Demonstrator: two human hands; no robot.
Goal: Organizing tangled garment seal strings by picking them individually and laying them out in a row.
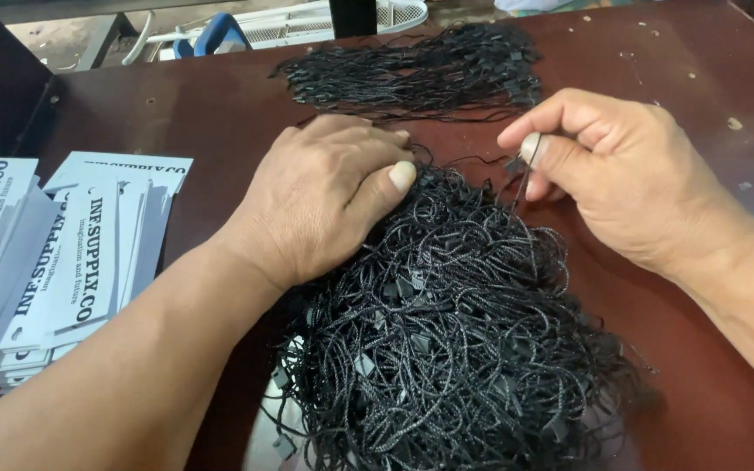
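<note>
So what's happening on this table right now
A person is sorting black looped strings. The left hand presses down on a big tangled pile of strings, while the right hand pinches a single string between thumb and fingers, pulling it up from the pile. A neater bundle of strings lies farther back, and white paper tags are fanned at the left.

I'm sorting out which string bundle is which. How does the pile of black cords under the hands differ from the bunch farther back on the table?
The near pile is a loose, curly tangle; the far bunch lies flatter, its cords running mostly side by side. The near pile looks larger. The left hand presses on the near pile and the right hand pinches a cord from it; the far bunch lies untouched. Both are thin black cords with small black tabs.
</note>
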